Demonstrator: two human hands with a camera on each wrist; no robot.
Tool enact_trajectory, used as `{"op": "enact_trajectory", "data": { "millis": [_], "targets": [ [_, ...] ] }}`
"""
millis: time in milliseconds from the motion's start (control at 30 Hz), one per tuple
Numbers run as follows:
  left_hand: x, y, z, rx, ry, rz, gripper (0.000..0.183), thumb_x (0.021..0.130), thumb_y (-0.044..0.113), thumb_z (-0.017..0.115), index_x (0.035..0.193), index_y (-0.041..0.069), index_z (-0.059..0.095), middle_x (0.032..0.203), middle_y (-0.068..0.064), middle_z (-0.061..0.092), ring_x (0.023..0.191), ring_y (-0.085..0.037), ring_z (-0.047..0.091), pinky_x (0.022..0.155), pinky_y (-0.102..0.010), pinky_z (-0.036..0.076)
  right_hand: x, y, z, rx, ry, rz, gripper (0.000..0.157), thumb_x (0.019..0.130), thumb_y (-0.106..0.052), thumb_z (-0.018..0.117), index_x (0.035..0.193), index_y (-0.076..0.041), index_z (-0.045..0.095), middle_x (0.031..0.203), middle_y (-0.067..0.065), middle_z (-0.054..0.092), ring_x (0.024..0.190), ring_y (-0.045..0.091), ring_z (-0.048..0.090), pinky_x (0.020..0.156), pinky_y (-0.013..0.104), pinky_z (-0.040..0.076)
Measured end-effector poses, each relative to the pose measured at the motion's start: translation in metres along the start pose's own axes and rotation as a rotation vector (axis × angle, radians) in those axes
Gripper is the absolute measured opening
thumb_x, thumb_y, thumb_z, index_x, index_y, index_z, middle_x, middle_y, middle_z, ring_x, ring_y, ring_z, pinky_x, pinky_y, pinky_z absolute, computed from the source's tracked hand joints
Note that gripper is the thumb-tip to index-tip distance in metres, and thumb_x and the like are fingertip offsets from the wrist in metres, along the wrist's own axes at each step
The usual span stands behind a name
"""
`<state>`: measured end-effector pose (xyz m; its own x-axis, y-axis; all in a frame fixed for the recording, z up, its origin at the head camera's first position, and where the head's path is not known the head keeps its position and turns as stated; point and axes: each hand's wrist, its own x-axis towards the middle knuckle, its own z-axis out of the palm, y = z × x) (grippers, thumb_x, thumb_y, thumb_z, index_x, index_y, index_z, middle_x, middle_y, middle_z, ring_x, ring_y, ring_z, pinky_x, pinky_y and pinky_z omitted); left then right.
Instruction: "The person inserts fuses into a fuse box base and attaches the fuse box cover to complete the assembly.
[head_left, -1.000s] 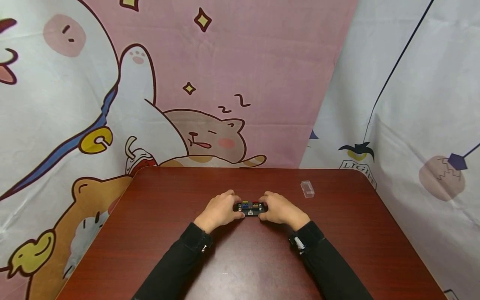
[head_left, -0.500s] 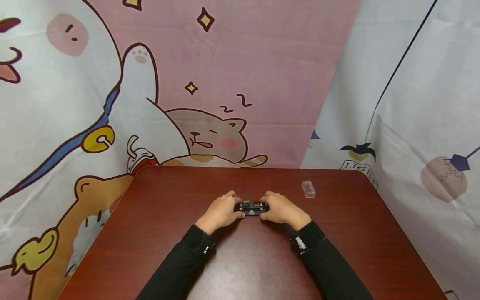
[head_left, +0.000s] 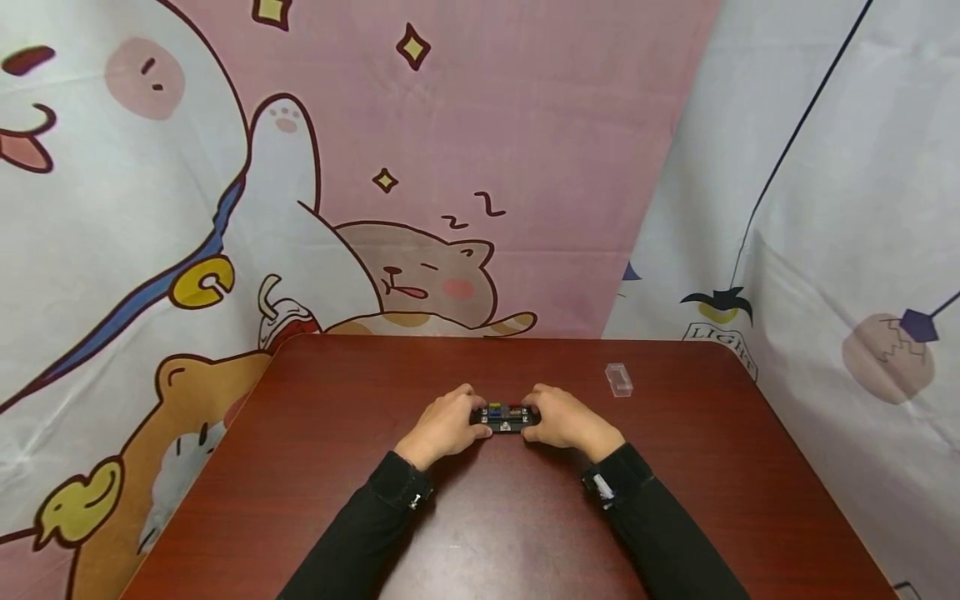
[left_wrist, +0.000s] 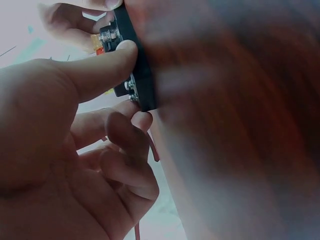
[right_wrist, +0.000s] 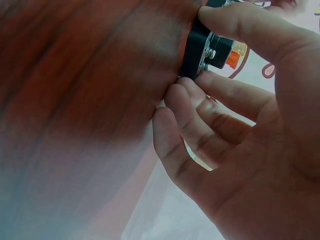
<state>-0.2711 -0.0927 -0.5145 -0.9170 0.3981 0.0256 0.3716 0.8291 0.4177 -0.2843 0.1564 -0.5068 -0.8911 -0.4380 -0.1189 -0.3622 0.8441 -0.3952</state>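
A black fuse block (head_left: 506,427) with coloured blade fuses, among them yellow, blue and red, lies lengthwise between both hands at the table's middle. My left hand (head_left: 444,423) grips its left end, thumb on the near side and fingers at the far side. At the opposite end my right hand (head_left: 567,422) holds it the same way. In the left wrist view the thumb presses the side of the block (left_wrist: 143,75) beside metal screws. Orange fuses (right_wrist: 233,59) stick up from the block in the right wrist view, where the other fingers curl below it.
A small clear plastic cover (head_left: 619,381) lies to the right, towards the back of the reddish-brown wooden table (head_left: 360,375). Behind the table's far edge hangs a printed cloth (head_left: 555,167) with cartoon animals.
The head view has shifted slightly. Both hands keep the same grip on the fuse block, and the clear cover stays where it was.
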Motion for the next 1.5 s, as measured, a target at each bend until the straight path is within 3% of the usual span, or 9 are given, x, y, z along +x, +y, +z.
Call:
{"op": "enact_trajectory", "data": {
  "millis": [433, 900, 1033, 1267, 1500],
  "targets": [
    [0.007, 0.005, -0.005, 0.014, -0.025, -0.008, 0.05, 0.099, 0.037, 0.085, 0.139, 0.011, 0.075, 0.12, -0.004, 0.066, 0.094, -0.02, 0.066, 0.088, -0.044, 0.058, -0.001, 0.002, -0.009, -0.035, 0.019, -0.001, 0.047, 0.092, -0.028, 0.088, 0.134, -0.01, 0.077, 0.114, 0.001, 0.067, 0.096, 0.017, 0.06, 0.094, 0.043, 0.055],
    [0.006, 0.006, -0.002, 0.017, -0.036, -0.023, 0.05, 0.099, 0.038, 0.085, 0.141, 0.012, 0.074, 0.124, -0.004, 0.067, 0.097, -0.022, 0.068, 0.09, -0.045, 0.059, -0.005, 0.008, -0.013, -0.003, -0.009, -0.024, 0.047, 0.097, -0.029, 0.086, 0.138, -0.01, 0.075, 0.118, 0.002, 0.069, 0.096, 0.016, 0.058, 0.094, 0.042, 0.054],
    [0.004, 0.006, -0.003, 0.013, -0.045, -0.031, 0.051, 0.1, 0.039, 0.084, 0.143, 0.012, 0.073, 0.127, -0.004, 0.067, 0.101, -0.024, 0.069, 0.092, -0.047, 0.059, -0.009, 0.011, -0.02, 0.025, 0.001, -0.014, 0.042, 0.098, -0.028, 0.084, 0.135, -0.01, 0.077, 0.124, 0.006, 0.072, 0.103, 0.02, 0.063, 0.099, 0.049, 0.057],
    [0.003, 0.003, -0.001, 0.012, -0.051, -0.036, 0.052, 0.1, 0.038, 0.084, 0.144, 0.012, 0.073, 0.13, -0.005, 0.067, 0.104, -0.025, 0.07, 0.096, -0.049, 0.059, -0.015, 0.017, -0.038, 0.053, 0.081, 0.047, 0.046, 0.103, -0.032, 0.078, 0.141, -0.006, 0.073, 0.141, 0.016, 0.072, 0.129, 0.036, 0.069, 0.112, 0.061, 0.055],
    [0.001, 0.001, -0.001, 0.009, -0.049, -0.04, 0.052, 0.1, 0.038, 0.083, 0.144, 0.012, 0.072, 0.13, -0.005, 0.067, 0.102, -0.023, 0.068, 0.096, -0.047, 0.059, -0.023, 0.028, -0.056, 0.051, 0.225, 0.124, 0.042, 0.107, -0.033, 0.074, 0.137, -0.004, 0.074, 0.135, 0.018, 0.074, 0.118, 0.036, 0.072, 0.103, 0.061, 0.057]
  ]
}}
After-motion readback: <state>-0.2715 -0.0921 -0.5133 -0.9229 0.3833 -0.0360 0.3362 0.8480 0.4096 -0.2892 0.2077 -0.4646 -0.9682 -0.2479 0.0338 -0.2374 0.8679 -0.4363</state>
